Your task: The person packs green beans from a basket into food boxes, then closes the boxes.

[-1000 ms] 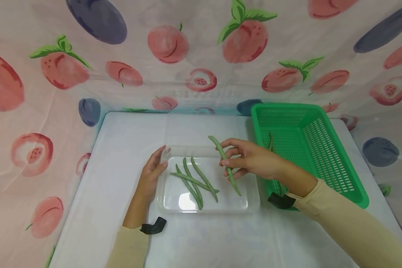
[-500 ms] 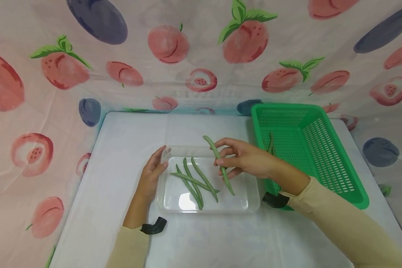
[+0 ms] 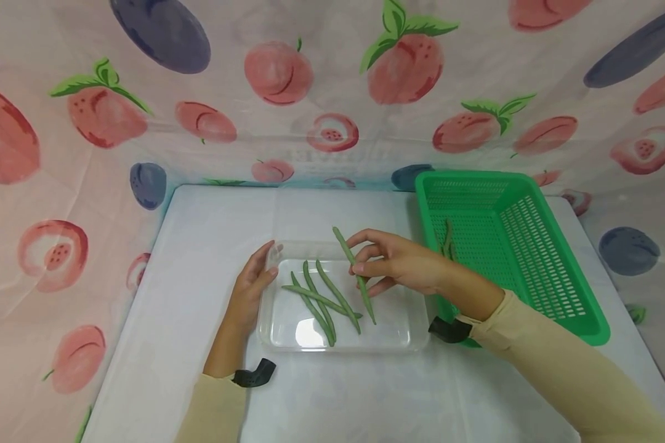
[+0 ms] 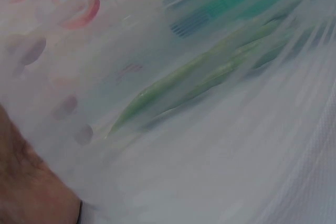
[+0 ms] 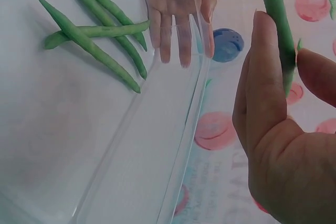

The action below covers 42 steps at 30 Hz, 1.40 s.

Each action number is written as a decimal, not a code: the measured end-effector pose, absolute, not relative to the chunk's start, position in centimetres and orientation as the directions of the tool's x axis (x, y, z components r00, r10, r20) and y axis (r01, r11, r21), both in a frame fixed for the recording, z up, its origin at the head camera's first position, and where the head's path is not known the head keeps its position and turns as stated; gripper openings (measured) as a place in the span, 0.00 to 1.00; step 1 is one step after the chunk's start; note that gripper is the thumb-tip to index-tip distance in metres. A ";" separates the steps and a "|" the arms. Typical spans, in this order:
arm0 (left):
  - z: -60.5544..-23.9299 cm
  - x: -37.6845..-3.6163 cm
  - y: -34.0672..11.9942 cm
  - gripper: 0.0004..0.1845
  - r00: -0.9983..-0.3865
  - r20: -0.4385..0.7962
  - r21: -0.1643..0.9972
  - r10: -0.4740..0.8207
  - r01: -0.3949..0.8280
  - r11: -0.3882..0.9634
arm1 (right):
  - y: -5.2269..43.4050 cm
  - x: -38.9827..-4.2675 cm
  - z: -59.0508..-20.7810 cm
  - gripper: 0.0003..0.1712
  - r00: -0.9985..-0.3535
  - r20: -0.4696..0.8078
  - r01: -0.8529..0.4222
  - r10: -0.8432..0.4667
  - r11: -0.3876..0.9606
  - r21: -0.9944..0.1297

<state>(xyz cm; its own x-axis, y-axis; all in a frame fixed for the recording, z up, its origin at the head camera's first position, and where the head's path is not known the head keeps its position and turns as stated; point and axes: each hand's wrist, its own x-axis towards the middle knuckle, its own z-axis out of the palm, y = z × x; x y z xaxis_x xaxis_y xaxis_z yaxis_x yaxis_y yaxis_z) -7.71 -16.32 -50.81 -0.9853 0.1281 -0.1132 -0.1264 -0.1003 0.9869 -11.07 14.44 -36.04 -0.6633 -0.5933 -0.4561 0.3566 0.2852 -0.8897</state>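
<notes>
A clear plastic container (image 3: 393, 321) sits mid-table with several green beans (image 3: 334, 290) crossed on its left half. My left hand (image 3: 249, 286) holds its left wall, thumb over the rim and fingers outside. In the right wrist view, those left fingers (image 5: 167, 35) show through the wall. Over the container's right half, my right hand (image 3: 396, 263) pinches one green bean (image 3: 367, 301) between thumb and fingers. The bean slants, its lower end hanging over the container floor. Through the wall, the left wrist view shows blurred green beans (image 4: 178, 82).
To the right stands a green slotted basket (image 3: 510, 246) with a few thin beans (image 3: 449, 237) at its left side, partly hidden by my right forearm. A white cover (image 3: 210, 234) lies on the table. Fruit-patterned cloth (image 3: 332, 74) hangs behind and at both sides.
My right hand has moved left with the green bean, over the container and nearer the other beans. The bean has turned slightly. My left hand and the container have stayed in place.
</notes>
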 end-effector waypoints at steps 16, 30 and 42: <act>-50.7 -7.8 -16.4 0.29 -0.985 -0.113 0.986 0.127 -0.128 -0.110 | 14.3 -11.1 -36.6 0.26 -0.654 -0.467 0.363 -0.596 0.295 -0.884; -50.6 -7.6 -16.3 0.30 -0.986 -0.115 0.988 0.122 -0.126 -0.090 | 14.5 -11.3 -38.0 0.27 -0.637 -0.500 0.362 -0.586 0.345 -0.866; -50.8 -7.8 -16.3 0.30 -0.986 -0.115 0.989 0.122 -0.125 -0.078 | 14.7 -11.4 -37.9 0.22 -0.622 -0.502 0.395 -0.601 0.312 -0.864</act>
